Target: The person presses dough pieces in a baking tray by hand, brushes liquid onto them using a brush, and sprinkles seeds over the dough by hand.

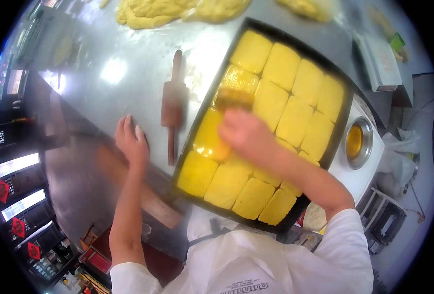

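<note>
Head view: right hand (244, 130) blurred, clenched on one brush (235, 98), handle hidden, over dough squares (294, 120) in one tray (340, 122); left hand (132, 140) holding nothing, near one rolling pin (173, 104) on tabletop (94, 100). I count four squares along far row, forearm (305, 174) blocks a total; dough lumps (148, 12) cut off up top
</note>
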The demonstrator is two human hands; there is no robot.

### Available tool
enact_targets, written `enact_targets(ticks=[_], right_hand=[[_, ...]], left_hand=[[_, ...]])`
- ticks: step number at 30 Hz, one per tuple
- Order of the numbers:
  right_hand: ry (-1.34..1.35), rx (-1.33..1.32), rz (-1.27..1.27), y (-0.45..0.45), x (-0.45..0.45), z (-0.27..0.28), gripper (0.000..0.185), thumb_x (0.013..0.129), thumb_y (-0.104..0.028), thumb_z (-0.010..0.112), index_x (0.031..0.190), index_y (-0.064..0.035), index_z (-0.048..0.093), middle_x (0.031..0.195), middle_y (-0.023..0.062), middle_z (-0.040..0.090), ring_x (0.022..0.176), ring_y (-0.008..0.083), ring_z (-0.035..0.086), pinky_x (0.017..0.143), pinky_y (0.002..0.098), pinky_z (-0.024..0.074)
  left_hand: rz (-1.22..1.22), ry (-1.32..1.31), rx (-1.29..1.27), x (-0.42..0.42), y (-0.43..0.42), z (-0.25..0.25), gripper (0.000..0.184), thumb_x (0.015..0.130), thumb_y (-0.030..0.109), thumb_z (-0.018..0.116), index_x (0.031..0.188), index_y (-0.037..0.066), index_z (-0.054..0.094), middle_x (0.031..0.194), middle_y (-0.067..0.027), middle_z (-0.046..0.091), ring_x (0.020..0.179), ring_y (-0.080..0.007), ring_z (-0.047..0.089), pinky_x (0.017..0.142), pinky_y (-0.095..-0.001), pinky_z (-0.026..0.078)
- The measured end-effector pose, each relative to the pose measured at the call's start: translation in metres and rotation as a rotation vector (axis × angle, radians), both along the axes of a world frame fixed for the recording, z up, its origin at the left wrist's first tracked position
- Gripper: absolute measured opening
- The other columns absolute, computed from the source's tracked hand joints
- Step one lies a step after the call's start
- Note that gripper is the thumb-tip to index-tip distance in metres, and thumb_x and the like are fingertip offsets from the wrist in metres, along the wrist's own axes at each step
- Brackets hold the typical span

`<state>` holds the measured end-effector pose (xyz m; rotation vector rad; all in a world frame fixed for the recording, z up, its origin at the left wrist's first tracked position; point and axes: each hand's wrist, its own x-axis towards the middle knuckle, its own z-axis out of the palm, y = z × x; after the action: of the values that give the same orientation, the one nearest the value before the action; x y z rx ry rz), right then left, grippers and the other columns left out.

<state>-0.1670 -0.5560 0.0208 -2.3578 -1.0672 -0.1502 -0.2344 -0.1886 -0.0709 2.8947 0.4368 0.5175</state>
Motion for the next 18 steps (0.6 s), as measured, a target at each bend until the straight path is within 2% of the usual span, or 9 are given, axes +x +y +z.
enact_targets(ticks=[4, 5, 6, 7, 9, 12, 15, 16, 18], right_hand=[[0.377, 0.242, 0.015, -0.009, -0.006, 0.045, 0.008, 0.082, -0.005, 0.069, 0.090, -0.0072, 0.066, 0.089, 0.0096, 0.060, 0.084, 0.0282, 0.066, 0.073, 0.0377, 0.0545], [0.590, 0.409, -0.029, -0.016, 0.010, 0.044, 0.010, 0.090, -0.012, 0.072, 0.097, -0.0051, 0.069, 0.090, 0.0067, 0.066, 0.082, 0.0226, 0.068, 0.073, 0.0351, 0.0547], [1.023, 0.662, -0.212, -0.018, 0.027, 0.037, 0.019, 0.094, -0.023, 0.074, 0.103, -0.0055, 0.071, 0.088, 0.0033, 0.071, 0.079, 0.0150, 0.068, 0.070, 0.0312, 0.0549], [1.116, 0.593, -0.334, -0.034, 0.063, 0.036, 0.027, 0.094, -0.029, 0.074, 0.103, -0.0032, 0.071, 0.085, 0.0030, 0.072, 0.071, 0.0102, 0.067, 0.065, 0.0283, 0.0547], [1.010, 0.791, -0.430, -0.057, 0.117, 0.011, 0.033, 0.093, -0.029, 0.075, 0.104, 0.0012, 0.069, 0.084, 0.0066, 0.071, 0.064, 0.0115, 0.067, 0.063, 0.0270, 0.0558], [0.849, 0.792, -0.583, -0.094, 0.175, -0.004, 0.030, 0.093, -0.024, 0.073, 0.107, 0.0031, 0.070, 0.087, 0.0080, 0.072, 0.065, 0.0134, 0.068, 0.062, 0.0269, 0.0579], [0.703, 0.735, -0.652, -0.115, 0.198, 0.004, 0.031, 0.091, -0.031, 0.078, 0.105, -0.0048, 0.071, 0.082, 0.0030, 0.069, 0.063, 0.0106, 0.065, 0.061, 0.0259, 0.0541], [0.637, 0.737, -0.686, -0.112, 0.194, 0.013, 0.022, 0.094, -0.023, 0.076, 0.104, -0.0048, 0.072, 0.086, 0.0025, 0.071, 0.068, 0.0112, 0.066, 0.065, 0.0255, 0.0541], [0.351, 0.757, -0.533, -0.095, 0.191, -0.008, 0.015, 0.096, -0.017, 0.073, 0.105, -0.0051, 0.073, 0.088, 0.0035, 0.071, 0.075, 0.0132, 0.067, 0.069, 0.0274, 0.0544]], left_hand=[[-0.004, 0.008, -0.020, -0.001, -0.001, 0.001, 0.046, 0.099, 0.021, 0.055, 0.144, 0.012, 0.055, 0.150, -0.0121, 0.050, 0.136, -0.0351, 0.044, 0.115, -0.0468, 0.031], [-0.008, 0.013, -0.013, -0.001, 0.001, -0.001, 0.046, 0.099, 0.021, 0.055, 0.144, 0.012, 0.055, 0.150, -0.0120, 0.050, 0.136, -0.0350, 0.044, 0.115, -0.0467, 0.031], [-0.011, 0.014, -0.005, -0.001, 0.003, -0.004, 0.046, 0.099, 0.021, 0.055, 0.144, 0.012, 0.055, 0.150, -0.0120, 0.050, 0.136, -0.0350, 0.044, 0.115, -0.0467, 0.031], [-0.015, 0.013, 0.003, -0.001, 0.005, -0.006, 0.046, 0.099, 0.021, 0.055, 0.144, 0.012, 0.055, 0.150, -0.0119, 0.050, 0.136, -0.0350, 0.044, 0.115, -0.0466, 0.031], [-0.020, 0.005, 0.012, -0.001, 0.005, -0.005, 0.046, 0.099, 0.021, 0.055, 0.144, 0.012, 0.055, 0.150, -0.0118, 0.050, 0.136, -0.0349, 0.044, 0.115, -0.0465, 0.032], [-0.020, 0.001, 0.002, 0.000, 0.003, -0.004, 0.046, 0.099, 0.020, 0.055, 0.144, 0.012, 0.055, 0.150, -0.0117, 0.050, 0.137, -0.0347, 0.044, 0.115, -0.0464, 0.031], [-0.018, -0.041, 0.007, 0.001, -0.003, 0.003, 0.046, 0.093, 0.013, 0.060, 0.138, 0.007, 0.060, 0.144, -0.0173, 0.055, 0.131, -0.0384, 0.050, 0.112, -0.0480, 0.037], [-0.016, -0.062, 0.014, 0.001, -0.005, 0.005, 0.046, 0.090, 0.010, 0.063, 0.136, 0.005, 0.061, 0.141, -0.0201, 0.058, 0.128, -0.0403, 0.053, 0.111, -0.0489, 0.039], [-0.016, -0.062, 0.016, 0.001, -0.006, 0.006, 0.046, 0.090, 0.010, 0.063, 0.136, 0.005, 0.061, 0.141, -0.0201, 0.058, 0.129, -0.0402, 0.053, 0.111, -0.0487, 0.039]])
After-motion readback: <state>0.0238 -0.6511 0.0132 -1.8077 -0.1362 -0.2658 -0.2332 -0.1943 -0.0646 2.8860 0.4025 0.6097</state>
